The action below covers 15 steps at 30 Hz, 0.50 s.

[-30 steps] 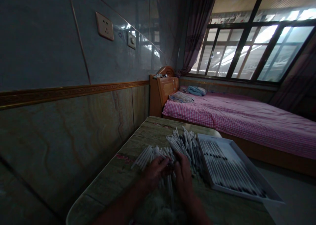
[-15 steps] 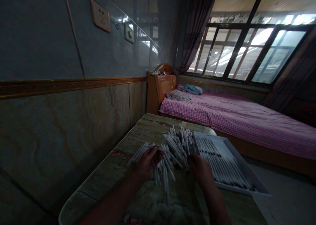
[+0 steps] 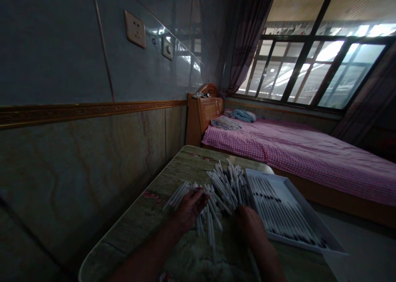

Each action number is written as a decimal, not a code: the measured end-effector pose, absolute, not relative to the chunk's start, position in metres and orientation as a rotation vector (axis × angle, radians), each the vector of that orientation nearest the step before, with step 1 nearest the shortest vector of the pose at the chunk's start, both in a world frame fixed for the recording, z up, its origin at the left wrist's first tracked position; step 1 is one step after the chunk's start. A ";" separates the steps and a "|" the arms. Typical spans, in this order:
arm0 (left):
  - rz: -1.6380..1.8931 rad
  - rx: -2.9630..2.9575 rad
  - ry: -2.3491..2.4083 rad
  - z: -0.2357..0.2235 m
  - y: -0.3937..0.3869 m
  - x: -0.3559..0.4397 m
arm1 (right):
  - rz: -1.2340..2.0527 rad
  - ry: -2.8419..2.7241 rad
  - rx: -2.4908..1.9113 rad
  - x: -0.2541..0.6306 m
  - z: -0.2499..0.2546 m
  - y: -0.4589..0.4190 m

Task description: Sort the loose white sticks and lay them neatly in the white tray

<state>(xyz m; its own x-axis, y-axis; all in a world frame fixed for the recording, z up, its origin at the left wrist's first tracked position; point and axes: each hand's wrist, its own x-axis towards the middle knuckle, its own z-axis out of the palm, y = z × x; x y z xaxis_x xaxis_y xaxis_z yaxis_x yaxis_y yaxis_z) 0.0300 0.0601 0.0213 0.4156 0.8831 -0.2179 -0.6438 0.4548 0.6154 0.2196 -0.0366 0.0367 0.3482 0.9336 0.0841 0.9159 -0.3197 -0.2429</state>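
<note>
My left hand [image 3: 190, 211] is closed in a pinch on a slim white pen [image 3: 202, 192], held above loose white pens [image 3: 211, 230] that fan out on the table. My right hand [image 3: 247, 221] is curled by the near side of a heaped pile of white pens [image 3: 224, 185]. Its fingers are closed, but dimness and the hand itself hide what they hold. Close to its right stands a shallow white tray [image 3: 332, 247], with pens with dark ends [image 3: 284, 214] laid side by side in rows.
The table [image 3: 123, 232] has a marbled top and rounded corners, and the tiled wall [image 3: 77, 158] runs along its left. Beyond its far edge is a bed [image 3: 278, 142] with a pink checked cover. A pale stick [image 3: 254, 263] lies below my right wrist.
My view has tilted slightly, so the scene sits a little lower and further right. Both hands keep nearly the same places and grips. The pale stick below my right wrist now shows.
</note>
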 end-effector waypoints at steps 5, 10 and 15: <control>1.008 0.491 0.574 0.019 0.060 0.031 | 0.219 -1.510 -1.766 0.199 0.036 -0.025; 1.016 0.519 0.563 0.014 0.062 0.032 | 0.555 -1.236 -1.437 0.172 0.023 -0.017; 1.012 0.561 0.555 0.012 0.061 0.032 | 0.541 -1.157 -1.337 0.162 0.019 -0.015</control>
